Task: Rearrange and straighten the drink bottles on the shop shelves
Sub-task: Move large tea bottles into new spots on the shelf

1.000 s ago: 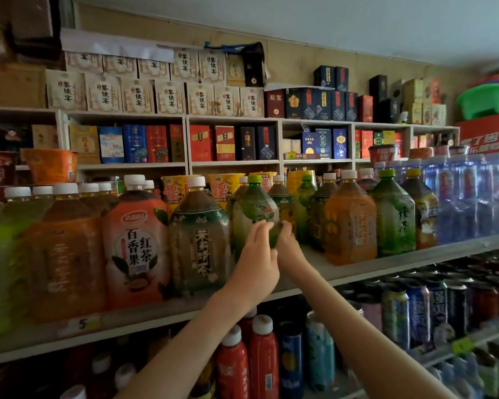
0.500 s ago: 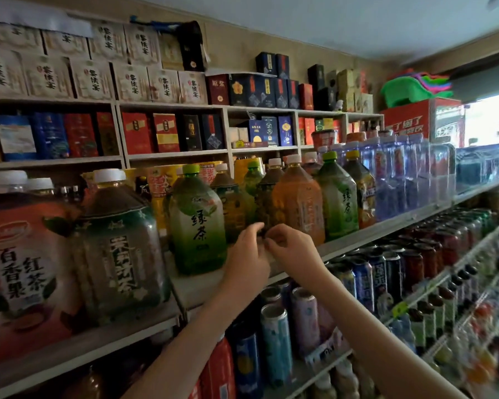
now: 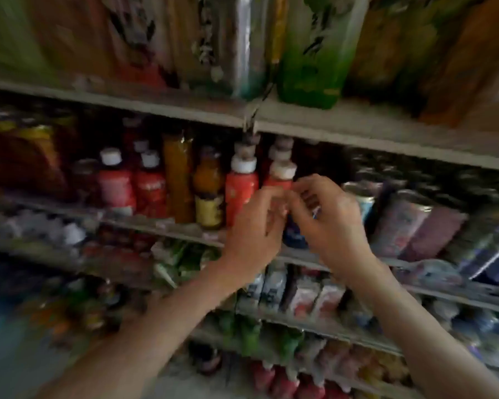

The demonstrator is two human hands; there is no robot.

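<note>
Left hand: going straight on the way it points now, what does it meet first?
Most likely the red bottle with a white cap directly beyond the left hand; a second red bottle stands just left of that line. Blur hides depth, so contact is unclear.

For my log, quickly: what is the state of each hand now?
Left hand: fingers curled, grip cannot be told through blur.
Right hand: the same.

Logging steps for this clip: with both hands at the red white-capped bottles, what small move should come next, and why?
Probably grip the red bottle behind them and square it with its red neighbour. The left hand and right hand meet before it, curled; blur hides any contact.
</note>
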